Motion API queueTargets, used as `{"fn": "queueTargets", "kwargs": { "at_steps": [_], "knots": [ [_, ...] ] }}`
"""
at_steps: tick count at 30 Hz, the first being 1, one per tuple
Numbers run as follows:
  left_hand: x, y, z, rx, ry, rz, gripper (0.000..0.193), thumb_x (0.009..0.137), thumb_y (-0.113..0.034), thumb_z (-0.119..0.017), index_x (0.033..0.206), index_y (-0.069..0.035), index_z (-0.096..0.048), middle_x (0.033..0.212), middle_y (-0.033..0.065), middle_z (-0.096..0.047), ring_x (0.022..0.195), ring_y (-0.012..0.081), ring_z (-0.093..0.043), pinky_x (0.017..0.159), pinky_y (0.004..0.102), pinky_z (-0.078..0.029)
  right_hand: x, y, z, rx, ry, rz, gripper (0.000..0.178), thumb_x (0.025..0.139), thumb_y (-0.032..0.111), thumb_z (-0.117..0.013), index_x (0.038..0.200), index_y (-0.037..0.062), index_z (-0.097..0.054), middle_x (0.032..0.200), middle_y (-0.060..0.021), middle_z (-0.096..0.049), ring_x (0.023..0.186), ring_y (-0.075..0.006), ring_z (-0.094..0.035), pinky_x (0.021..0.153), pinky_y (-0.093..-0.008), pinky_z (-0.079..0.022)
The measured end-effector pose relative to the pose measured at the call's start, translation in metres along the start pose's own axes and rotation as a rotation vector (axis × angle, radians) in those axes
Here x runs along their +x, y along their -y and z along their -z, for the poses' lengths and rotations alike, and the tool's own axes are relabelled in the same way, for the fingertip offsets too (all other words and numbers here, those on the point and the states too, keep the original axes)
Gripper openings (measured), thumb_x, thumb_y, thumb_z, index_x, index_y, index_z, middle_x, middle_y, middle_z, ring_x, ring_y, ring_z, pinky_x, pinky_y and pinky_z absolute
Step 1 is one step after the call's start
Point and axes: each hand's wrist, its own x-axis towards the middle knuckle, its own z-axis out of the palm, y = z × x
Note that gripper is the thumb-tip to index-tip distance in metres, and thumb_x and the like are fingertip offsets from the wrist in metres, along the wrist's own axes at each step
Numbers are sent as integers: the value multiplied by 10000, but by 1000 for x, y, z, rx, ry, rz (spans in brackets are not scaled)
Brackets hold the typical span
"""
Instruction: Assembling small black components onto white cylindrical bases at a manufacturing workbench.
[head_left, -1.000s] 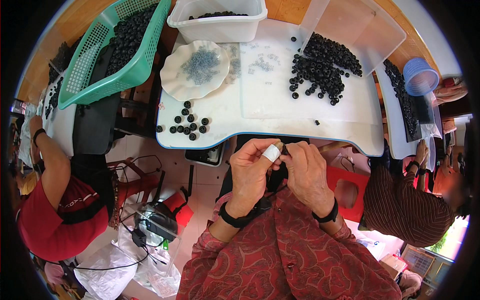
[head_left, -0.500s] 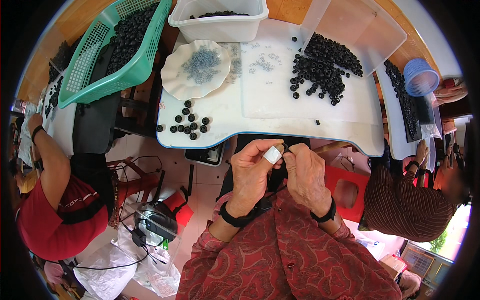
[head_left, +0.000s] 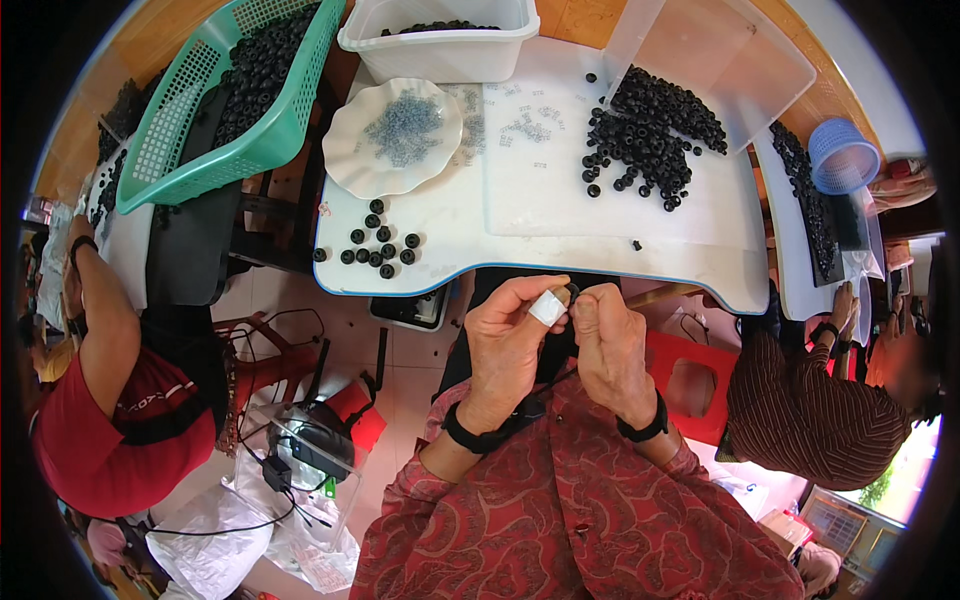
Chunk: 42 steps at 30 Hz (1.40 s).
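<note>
My left hand [head_left: 506, 345] is in front of the table's near edge, with white tape [head_left: 546, 308] wrapped around its thumb. Between its thumb and fingertips it pinches a small black round part [head_left: 573, 291], mostly covered by fingers. Closed beside it, my right hand [head_left: 614, 350] has its thumb and forefinger against the same part; whether it holds anything more is hidden. Beyond my hands, several loose black round parts [head_left: 383, 234] lie at the table's left front. A scalloped white plate [head_left: 345, 150] bears small clear pieces [head_left: 404, 128].
A large pile of black round parts [head_left: 650, 135] spills from a clear bin [head_left: 730, 60] at the right. A white tub [head_left: 440, 60] and a green basket [head_left: 150, 195] stand at the back and left. People sit at both sides; a red stool [head_left: 690, 385] is at my right.
My right hand's fingers have turned slightly against the black part, and both hands have shifted a little. At the far left, the other person's forearm has moved slightly.
</note>
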Motion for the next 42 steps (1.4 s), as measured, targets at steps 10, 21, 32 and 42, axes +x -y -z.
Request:
{"fn": "queueTargets", "kwargs": {
  "at_steps": [10, 21, 32, 42],
  "knots": [
    [3, -1, 2, 38, 60, -48, 185, 890, 21, -632, 1071, 30, -665, 893, 54, -661, 740, 93, -586, 671, 223, -495, 0, 6, 0, 249, 47, -172, 163, 1014, 149, -450, 920, 17, -466, 658, -131, -572, 514, -276, -573, 476, -358, -428],
    [5, 0, 4, -68, -40, 49, 152, 892, -14, -648, 1041, 7, -671, 875, 39, -666, 705, 77, -580, 628, 205, -475, 0, 7, -1, 156, 94, -8, 119, 994, 110, -473, 982, -7, -457, 778, -154, -620, 673, -321, -629, 585, -383, -476],
    [4, -5, 4, -102, -31, 104, 152, 897, -35, -657, 1040, 14, -670, 857, 39, -662, 694, 73, -571, 616, 205, -466, 1, 12, 1, 130, 104, 29, 105, 995, 104, -466, 974, 1, -463, 778, -130, -629, 679, -289, -637, 603, -376, -488],
    [-1, -1, 0, -44, -4, 29, 170, 892, -3, -646, 1060, 15, -671, 899, 37, -663, 737, 70, -562, 646, 209, -463, 0, 6, -9, 19, -54, 69, 125, 981, 79, -490, 878, 9, -478, 672, -101, -605, 586, -269, -617, 522, -360, -464]
  ]
}}
